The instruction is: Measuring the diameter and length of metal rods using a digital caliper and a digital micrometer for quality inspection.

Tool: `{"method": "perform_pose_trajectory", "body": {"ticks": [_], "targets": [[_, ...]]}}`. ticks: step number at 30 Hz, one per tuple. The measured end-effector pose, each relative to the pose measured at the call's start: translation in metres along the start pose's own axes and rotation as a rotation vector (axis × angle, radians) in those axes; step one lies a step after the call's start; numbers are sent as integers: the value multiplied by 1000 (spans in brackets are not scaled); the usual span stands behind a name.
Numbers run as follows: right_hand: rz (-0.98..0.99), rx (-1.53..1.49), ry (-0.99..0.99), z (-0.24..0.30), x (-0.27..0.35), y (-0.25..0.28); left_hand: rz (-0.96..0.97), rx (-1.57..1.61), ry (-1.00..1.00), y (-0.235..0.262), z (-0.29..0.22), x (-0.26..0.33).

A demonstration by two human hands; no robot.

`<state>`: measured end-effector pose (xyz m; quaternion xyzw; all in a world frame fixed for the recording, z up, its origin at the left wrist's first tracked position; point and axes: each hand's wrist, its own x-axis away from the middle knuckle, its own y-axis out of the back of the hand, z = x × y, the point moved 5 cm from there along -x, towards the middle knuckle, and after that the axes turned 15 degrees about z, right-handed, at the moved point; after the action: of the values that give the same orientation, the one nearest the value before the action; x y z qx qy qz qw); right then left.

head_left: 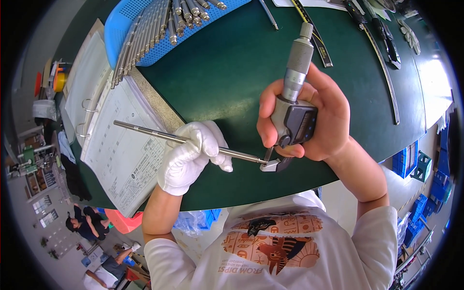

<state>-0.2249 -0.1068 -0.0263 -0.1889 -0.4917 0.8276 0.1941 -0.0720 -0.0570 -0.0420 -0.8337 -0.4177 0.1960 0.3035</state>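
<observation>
My left hand [189, 154], in a white glove, grips a long thin steel rod [145, 131] near its right end. The rod lies almost level, and its tip sits between the jaws of a grey digital micrometer [293, 116]. My bare right hand [319, 116] wraps around the micrometer's body, with its thimble pointing up and away from me. Both hands hover over the near edge of a dark green bench mat [227, 72].
A blue perforated tray [121, 29] with several similar steel rods stands at the far left of the bench. An open ring binder [116, 145] with printed sheets lies left of my gloved hand. Rulers and long tools [386, 48] lie at the far right. Blue crates [411, 164] stand on the floor.
</observation>
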Motion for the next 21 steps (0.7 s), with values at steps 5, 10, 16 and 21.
{"method": "perform_pose_trajectory", "body": {"ticks": [5, 10, 16, 21], "targets": [[-6, 64, 1, 0, 0, 1, 0, 1, -3, 0, 0, 1], [38, -22, 37, 0, 0, 1, 1, 6, 3, 1, 1, 0], [13, 33, 5, -1, 0, 4, -6, 2, 7, 1, 1, 1], [16, -13, 18, -1, -1, 1, -1, -8, 3, 1, 0, 1]]}}
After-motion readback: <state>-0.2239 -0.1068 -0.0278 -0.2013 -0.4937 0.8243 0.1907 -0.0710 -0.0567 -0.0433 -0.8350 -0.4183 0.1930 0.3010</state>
